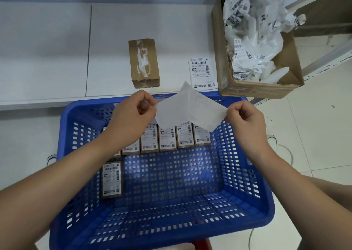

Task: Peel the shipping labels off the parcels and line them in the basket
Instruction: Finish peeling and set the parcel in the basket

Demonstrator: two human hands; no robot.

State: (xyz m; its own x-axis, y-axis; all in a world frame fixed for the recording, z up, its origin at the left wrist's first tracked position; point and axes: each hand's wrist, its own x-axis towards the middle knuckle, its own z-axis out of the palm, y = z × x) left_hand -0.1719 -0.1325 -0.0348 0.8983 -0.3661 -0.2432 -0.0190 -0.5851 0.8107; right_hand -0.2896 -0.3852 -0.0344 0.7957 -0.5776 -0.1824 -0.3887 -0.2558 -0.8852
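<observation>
Showing: a head view down on a blue perforated basket (262,207) set against the near edge of a white table (47,59), both forearms reaching over it.
Left hand (131,116): raised over the far left of the basket, thumb and fingers pinching the left edge of a white label sheet (188,110).
Right hand (245,122): raised over the far right rim, fingers curled, pinching the right corner of the same sheet.
Label sheet: held in the air between the two hands above the far wall of the basket, blank side toward the camera, its far corner curling upward; whether it is one layer or two being parted cannot be told.
Row of parcels (167,139): small brown boxes with printed labels on top, lying side by side along the far wall of the basket floor, partly hidden by the sheet and the left hand.
Single parcel (112,180): lying alone at the left wall of the basket, nearer than the row, label upward.
Bare parcel (143,63): a brown taped box on the table beyond the basket, with white torn residue down its top face.
Loose label (202,73): printed side up, flat on the table, between the bare parcel and the carton.
Carton (253,88): an open cardboard box at the far right, filled with crumpled label scraps (253,40).
</observation>
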